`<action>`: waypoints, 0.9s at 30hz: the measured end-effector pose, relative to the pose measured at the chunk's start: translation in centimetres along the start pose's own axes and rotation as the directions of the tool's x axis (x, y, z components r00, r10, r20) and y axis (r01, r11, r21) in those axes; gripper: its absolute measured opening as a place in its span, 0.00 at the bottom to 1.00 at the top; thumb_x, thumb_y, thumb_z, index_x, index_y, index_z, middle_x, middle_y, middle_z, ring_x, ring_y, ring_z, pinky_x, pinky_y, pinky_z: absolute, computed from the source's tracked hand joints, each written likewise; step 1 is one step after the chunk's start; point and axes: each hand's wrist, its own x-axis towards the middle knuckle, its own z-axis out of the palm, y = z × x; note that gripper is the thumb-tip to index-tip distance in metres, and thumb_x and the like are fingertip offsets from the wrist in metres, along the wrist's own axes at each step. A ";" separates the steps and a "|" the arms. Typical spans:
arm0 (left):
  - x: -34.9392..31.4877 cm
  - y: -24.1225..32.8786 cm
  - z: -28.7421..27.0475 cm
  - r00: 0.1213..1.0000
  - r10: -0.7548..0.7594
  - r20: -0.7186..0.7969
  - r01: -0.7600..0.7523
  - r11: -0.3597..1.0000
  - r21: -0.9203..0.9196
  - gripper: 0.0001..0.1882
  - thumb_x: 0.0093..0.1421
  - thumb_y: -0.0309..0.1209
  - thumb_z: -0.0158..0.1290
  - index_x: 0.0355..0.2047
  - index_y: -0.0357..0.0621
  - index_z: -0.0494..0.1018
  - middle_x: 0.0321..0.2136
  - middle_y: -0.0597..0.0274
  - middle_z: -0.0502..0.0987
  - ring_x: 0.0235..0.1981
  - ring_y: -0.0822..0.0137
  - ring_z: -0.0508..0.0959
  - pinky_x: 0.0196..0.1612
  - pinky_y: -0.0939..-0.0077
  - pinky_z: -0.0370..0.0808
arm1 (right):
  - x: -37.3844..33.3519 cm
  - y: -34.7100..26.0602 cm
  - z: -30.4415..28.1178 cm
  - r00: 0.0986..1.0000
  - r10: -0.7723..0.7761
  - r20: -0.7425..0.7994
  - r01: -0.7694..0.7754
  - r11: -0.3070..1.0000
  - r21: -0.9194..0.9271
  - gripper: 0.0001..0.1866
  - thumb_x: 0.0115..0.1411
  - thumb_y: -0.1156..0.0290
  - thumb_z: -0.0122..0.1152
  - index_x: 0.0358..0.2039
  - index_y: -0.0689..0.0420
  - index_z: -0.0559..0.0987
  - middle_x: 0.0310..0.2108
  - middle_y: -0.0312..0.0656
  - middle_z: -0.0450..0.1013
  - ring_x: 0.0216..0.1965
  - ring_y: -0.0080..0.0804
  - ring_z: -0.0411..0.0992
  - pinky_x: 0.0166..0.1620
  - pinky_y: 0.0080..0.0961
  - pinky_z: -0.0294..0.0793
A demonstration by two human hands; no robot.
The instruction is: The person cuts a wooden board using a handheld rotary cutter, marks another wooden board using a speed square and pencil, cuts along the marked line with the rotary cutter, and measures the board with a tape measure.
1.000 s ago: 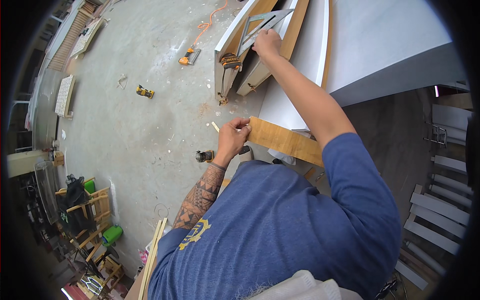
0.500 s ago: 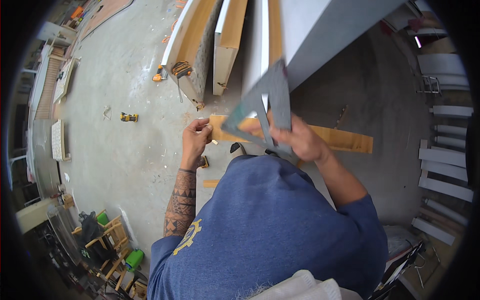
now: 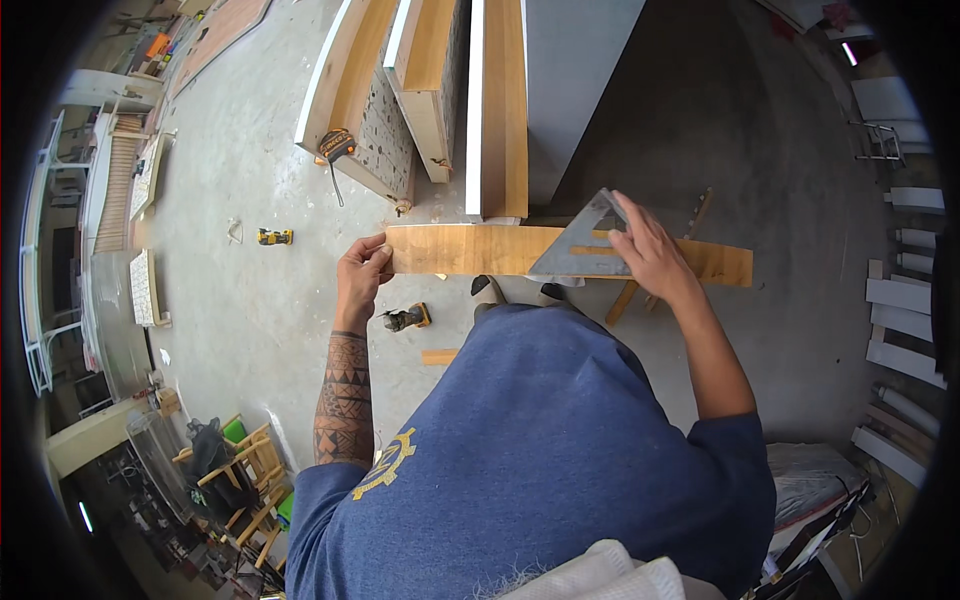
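A long, flat wooden board [image 3: 470, 249] is held level in front of me. My left hand [image 3: 362, 268] grips its left end. My right hand [image 3: 648, 252] holds a grey metal triangular square [image 3: 585, 246] flat against the board's right half, fingers spread over it. The board's right end [image 3: 725, 265] sticks out past my right hand. My blue shirt fills the lower middle of the view.
Tall wooden panels and a white slab [image 3: 495, 100] lean upright just beyond the board. On the concrete floor lie a yellow drill [image 3: 408, 318], another yellow tool [image 3: 274, 237], an orange clamp [image 3: 335, 147] and a wood offcut [image 3: 438, 356]. White trim pieces [image 3: 900, 300] are stacked at right.
My right hand brought the metal square down from the leaning panels and laid it on the board. The board now sits level, with my left hand at its end.
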 end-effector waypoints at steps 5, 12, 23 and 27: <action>0.5 -0.9 -0.7 1.000 -0.003 0.030 0.004 0.999 -0.050 0.15 0.71 0.30 0.62 0.56 0.40 0.81 0.38 0.65 0.84 0.35 0.74 0.84 0.37 0.75 0.83 | 5.5 2.0 2.1 0.978 -0.121 0.169 0.166 0.943 -0.287 0.20 0.77 0.64 0.52 0.64 0.55 0.75 0.54 0.49 0.77 0.54 0.54 0.75 0.58 0.50 0.76; -0.3 0.7 0.1 0.999 -0.024 -0.040 0.025 0.999 0.027 0.16 0.70 0.31 0.63 0.56 0.40 0.81 0.37 0.66 0.84 0.34 0.74 0.83 0.38 0.76 0.83 | 9.9 3.4 5.6 0.940 -0.201 0.274 0.261 0.943 -0.206 0.16 0.77 0.63 0.51 0.59 0.52 0.81 0.47 0.51 0.80 0.52 0.54 0.76 0.56 0.51 0.77; -0.7 0.9 0.5 0.996 -0.048 -0.068 0.050 0.998 0.028 0.16 0.71 0.32 0.63 0.56 0.42 0.81 0.41 0.64 0.86 0.36 0.73 0.85 0.39 0.75 0.82 | 10.6 2.1 5.9 0.907 -0.180 0.382 0.225 0.971 -0.078 0.19 0.77 0.60 0.49 0.59 0.54 0.80 0.50 0.55 0.81 0.54 0.59 0.78 0.56 0.52 0.78; -0.8 1.0 0.5 0.997 -0.051 -0.060 0.051 0.999 0.011 0.14 0.71 0.32 0.62 0.55 0.43 0.82 0.41 0.64 0.87 0.36 0.74 0.85 0.40 0.75 0.82 | 10.5 1.4 5.5 0.892 -0.127 0.435 0.172 0.983 -0.066 0.19 0.77 0.60 0.48 0.58 0.55 0.81 0.46 0.57 0.82 0.52 0.60 0.79 0.55 0.53 0.77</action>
